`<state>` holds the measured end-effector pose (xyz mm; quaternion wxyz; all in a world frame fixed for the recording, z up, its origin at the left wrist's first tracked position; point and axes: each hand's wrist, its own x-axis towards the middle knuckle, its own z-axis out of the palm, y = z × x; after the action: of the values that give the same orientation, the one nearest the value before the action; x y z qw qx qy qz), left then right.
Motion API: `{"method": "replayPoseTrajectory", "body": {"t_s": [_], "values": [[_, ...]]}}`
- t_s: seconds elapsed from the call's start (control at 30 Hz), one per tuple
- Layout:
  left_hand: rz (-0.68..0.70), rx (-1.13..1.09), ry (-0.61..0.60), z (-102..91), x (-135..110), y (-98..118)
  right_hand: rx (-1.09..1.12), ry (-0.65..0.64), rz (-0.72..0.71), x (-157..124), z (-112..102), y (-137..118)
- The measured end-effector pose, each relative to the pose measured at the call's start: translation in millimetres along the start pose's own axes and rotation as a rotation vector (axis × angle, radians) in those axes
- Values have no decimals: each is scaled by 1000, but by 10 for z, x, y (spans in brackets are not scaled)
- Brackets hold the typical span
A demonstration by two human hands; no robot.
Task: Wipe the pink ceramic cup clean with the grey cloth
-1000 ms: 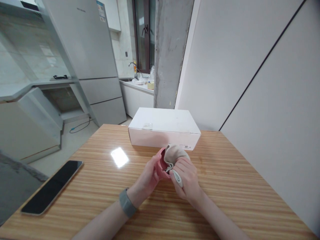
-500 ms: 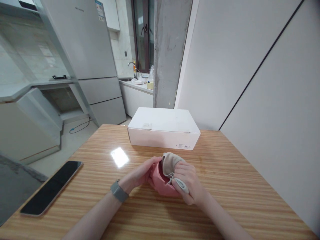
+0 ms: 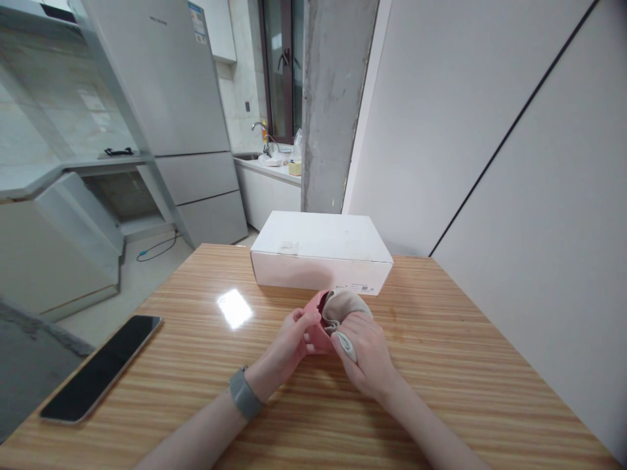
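My left hand [image 3: 289,343] grips a small pink cup-like object [image 3: 317,331], tilted with its opening toward my right hand. My right hand [image 3: 365,349] holds a bunched beige cloth [image 3: 340,305] pressed into the pink object's opening. Both hands meet over the middle of the wooden table [image 3: 470,365], just in front of a closed white box [image 3: 318,251]. A grey band sits on my left wrist [image 3: 243,393]. Most of the pink object is hidden by my fingers and the cloth.
A dark phone [image 3: 100,365] lies face up at the table's left edge. A white wall runs along the right side. A grey pillar [image 3: 333,104], a fridge [image 3: 166,111] and a kitchen counter with a sink stand beyond the table.
The pink object went down toward me half a second ago, then came back up toward the box, tilted again. My right hand kept the cloth pressed in it throughout.
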<state>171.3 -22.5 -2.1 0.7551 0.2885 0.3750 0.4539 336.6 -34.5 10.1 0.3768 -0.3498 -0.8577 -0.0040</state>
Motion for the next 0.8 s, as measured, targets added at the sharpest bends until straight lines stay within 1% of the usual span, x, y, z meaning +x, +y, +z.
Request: {"method": "replayPoseTrajectory", "body": {"t_s": [0.1,0.17,0.23,0.33,0.57,0.63,0.8], "values": [[41,-72,-79,55,-41,-22,-13,35,-19,2,-16,9],[-6,-91,-155,74,-65,-16,6,39,-63,-2,-46,33],[-67,-87,-180,82,-80,-3,50,23,-109,-7,-81,58],[-99,-72,-166,68,-84,25,120,-28,-156,-2,-126,65],[-217,110,-122,-36,-53,155,179,-135,-174,21,-150,-21],[-212,111,-128,-59,-39,175,166,-142,-172,21,-141,-28],[-113,80,-102,-100,-7,127,117,-95,-142,19,-90,-17]]}}
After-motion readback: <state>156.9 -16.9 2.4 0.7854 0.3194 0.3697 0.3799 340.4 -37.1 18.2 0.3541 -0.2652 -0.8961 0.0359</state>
